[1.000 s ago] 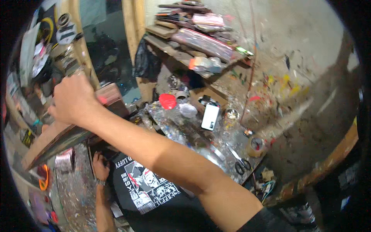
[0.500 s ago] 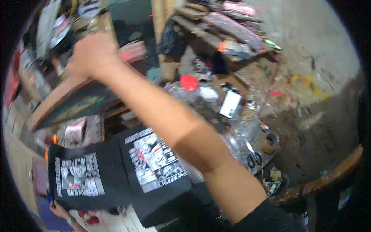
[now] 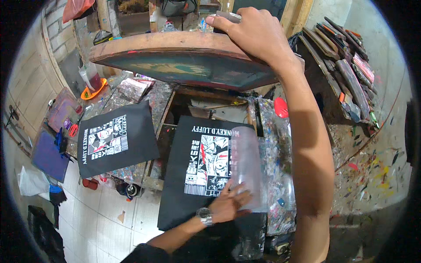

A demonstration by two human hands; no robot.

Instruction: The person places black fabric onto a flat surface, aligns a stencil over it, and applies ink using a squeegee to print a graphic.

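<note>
Paint-spattered tabletop (image 3: pixel 275 171) | right hand (image 3: pixel 259 37) gripping tilted brown wood-framed screen (image 3: pixel 171 42) | left hand (image 3: pixel 229 204), fingers spread, at clear plastic film (image 3: pixel 247 162) over black printed sheet (image 3: pixel 177 162)

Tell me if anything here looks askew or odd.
The left black sheet lies turned sideways compared with the right black sheet, so they don't line up. The bench looks smeared with paint.

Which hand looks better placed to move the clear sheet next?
Probably the left hand: it is right at the clear sheet, while the right hand is holding up the frame.
</note>
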